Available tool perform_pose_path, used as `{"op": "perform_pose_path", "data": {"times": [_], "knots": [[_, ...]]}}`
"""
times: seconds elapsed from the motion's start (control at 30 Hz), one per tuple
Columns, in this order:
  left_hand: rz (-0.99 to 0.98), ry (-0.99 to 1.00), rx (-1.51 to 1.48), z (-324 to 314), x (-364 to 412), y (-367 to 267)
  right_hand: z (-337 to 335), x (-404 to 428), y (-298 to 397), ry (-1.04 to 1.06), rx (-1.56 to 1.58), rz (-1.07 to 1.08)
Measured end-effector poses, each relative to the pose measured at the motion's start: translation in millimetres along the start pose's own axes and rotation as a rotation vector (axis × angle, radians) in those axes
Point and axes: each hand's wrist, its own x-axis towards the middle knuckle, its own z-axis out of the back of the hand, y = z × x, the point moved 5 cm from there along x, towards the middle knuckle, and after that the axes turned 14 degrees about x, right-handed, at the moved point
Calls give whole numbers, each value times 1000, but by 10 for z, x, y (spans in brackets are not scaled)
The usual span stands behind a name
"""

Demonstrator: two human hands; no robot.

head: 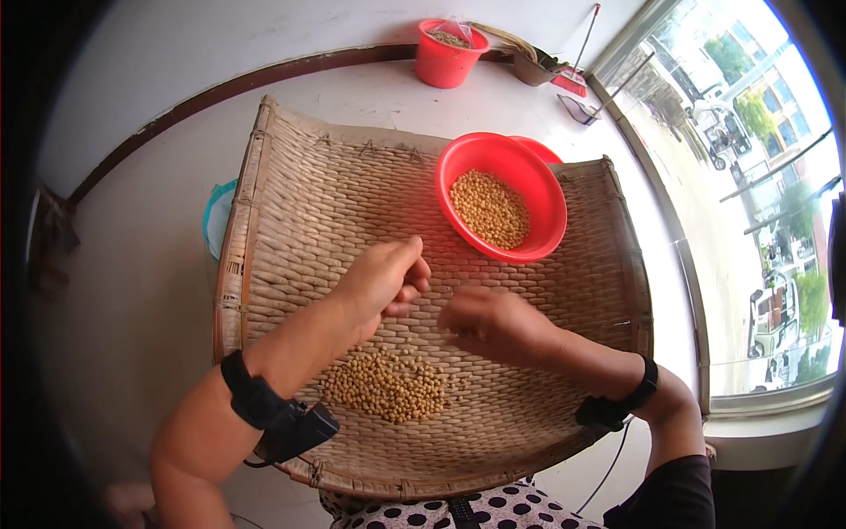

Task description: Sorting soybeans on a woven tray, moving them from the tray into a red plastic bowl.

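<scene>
A large woven winnowing basket spans the view in front of me. Near its lower edge lies a loose pile of tan beans, likely soybeans. A red plastic bowl, partly filled with the same beans, rests on the basket's far right part. My left hand is above the weave, beyond the pile, with its fingers curled; whether anything is inside them is hidden. To its right, my right hand is blurred, its fingers bent, nearer to me than the bowl. What it may hold does not show. The hands are apart.
A red bucket with a plastic bag stands by the wall. Beside it are a basin, a red broom and a dustpan. A blue-rimmed item shows left of the basket. A window is on the right.
</scene>
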Motion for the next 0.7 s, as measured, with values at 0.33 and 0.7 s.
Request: {"op": "perform_pose_path", "data": {"times": [0.33, 0.7], "knots": [[-89, -110, -41, 154, 19, -133, -709, -157, -349, 332, -111, -60], [-77, -98, -8, 125, 44, -113, -782, -86, -329, 349, 12, 77]]}}
